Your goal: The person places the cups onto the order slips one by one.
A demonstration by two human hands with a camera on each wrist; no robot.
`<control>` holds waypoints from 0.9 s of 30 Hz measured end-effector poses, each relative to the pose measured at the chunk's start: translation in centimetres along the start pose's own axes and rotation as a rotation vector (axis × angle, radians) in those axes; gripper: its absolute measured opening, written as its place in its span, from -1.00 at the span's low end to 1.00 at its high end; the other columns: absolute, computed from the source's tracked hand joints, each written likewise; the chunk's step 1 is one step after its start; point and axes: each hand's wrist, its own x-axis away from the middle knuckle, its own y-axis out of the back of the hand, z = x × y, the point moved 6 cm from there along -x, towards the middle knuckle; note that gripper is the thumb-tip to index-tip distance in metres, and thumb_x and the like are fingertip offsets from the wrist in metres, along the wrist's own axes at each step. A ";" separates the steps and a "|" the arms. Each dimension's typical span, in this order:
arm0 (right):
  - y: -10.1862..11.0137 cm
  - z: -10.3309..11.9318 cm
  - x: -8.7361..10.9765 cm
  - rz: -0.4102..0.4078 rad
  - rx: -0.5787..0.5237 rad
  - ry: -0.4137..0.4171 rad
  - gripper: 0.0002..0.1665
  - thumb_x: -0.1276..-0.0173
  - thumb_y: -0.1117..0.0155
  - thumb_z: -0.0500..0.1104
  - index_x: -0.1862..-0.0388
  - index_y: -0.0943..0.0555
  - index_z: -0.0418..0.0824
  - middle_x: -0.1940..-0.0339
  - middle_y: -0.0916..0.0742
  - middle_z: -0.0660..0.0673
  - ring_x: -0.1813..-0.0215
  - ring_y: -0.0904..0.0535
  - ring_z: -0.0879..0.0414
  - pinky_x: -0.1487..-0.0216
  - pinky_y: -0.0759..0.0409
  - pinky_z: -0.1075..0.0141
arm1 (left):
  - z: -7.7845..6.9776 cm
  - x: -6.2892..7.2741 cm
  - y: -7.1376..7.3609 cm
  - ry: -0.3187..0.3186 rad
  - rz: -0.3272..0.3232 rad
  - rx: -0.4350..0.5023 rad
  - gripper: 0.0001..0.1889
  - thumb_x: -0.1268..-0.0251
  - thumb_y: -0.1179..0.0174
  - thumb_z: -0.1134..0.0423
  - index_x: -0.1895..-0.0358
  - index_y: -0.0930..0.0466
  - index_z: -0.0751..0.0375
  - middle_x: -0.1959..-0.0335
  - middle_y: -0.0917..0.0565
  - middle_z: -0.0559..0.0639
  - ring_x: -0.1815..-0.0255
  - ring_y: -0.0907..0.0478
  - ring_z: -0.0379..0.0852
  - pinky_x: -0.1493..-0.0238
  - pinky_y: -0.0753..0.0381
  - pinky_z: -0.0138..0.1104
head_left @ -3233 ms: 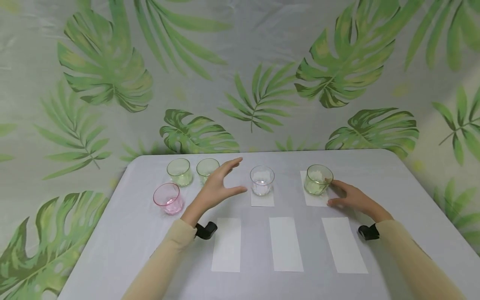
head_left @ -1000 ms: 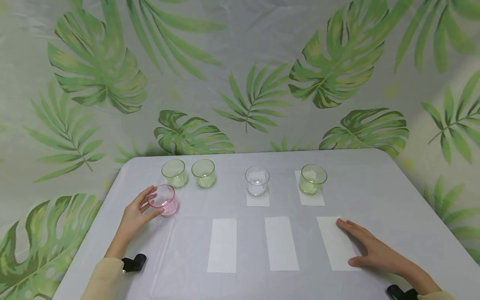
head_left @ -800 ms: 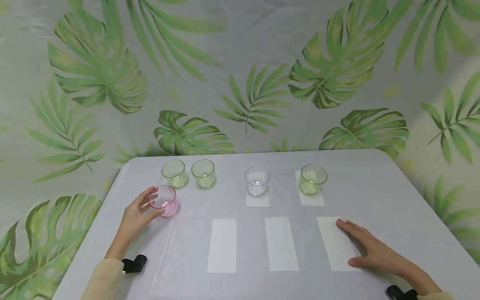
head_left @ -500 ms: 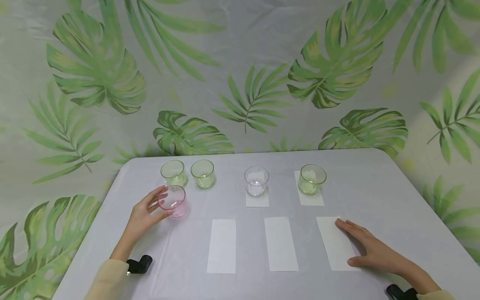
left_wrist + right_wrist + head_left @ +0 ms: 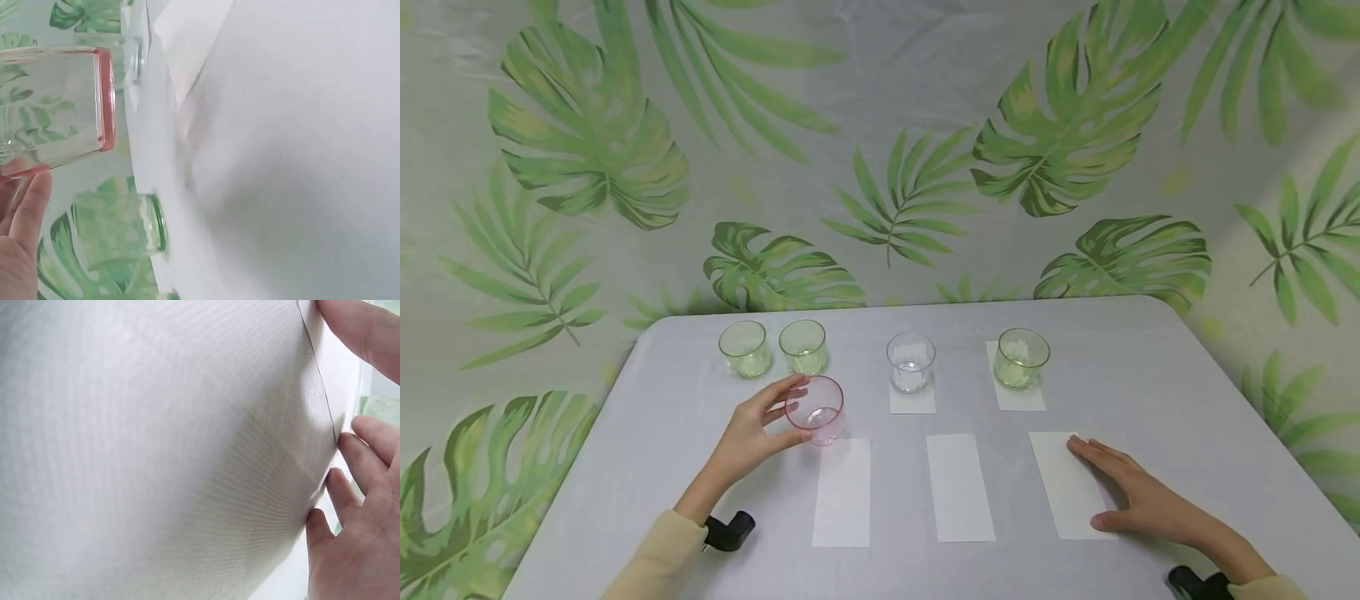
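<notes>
My left hand (image 5: 741, 442) grips a pink-tinted glass cup (image 5: 820, 421) between thumb and fingers, near the back end of the front-left white paper strip (image 5: 842, 500). In the left wrist view the pink glass cup (image 5: 56, 106) is held up off the tabletop, and my fingers (image 5: 32, 212) touch its side. My right hand (image 5: 1138, 496) rests, fingers spread, at the right edge of the front-right paper strip (image 5: 1058, 479). In the right wrist view the fingertips of my right hand (image 5: 362, 506) touch down along that paper's edge.
Two green glass cups (image 5: 747, 354) stand side by side at the back left. A clear glass cup (image 5: 911, 367) and another green glass cup (image 5: 1021, 362) stand on back paper strips. A middle paper strip (image 5: 961, 492) lies in front. A leaf-patterned cloth (image 5: 925, 150) hangs behind the table.
My left hand has taken hold of the pink glass cup and moved it rightward from the left side. My right hand left the back-right green cup earlier and now stays by the front-right paper.
</notes>
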 end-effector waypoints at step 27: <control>0.1 0.1 0.1 -0.011 0.033 0.029 0.10 -0.02 -0.50 -0.01 -0.51 -0.16 -0.10 -0.42 -0.12 0.42 -0.36 0.22 0.64 -0.14 0.16 0.71 | -3.3 -5.1 -15.0 -0.093 0.307 0.139 -0.23 0.05 -0.48 0.38 -0.33 -0.35 0.26 -0.26 -0.47 0.14 -0.22 -0.45 0.03 -0.16 -0.50 -0.30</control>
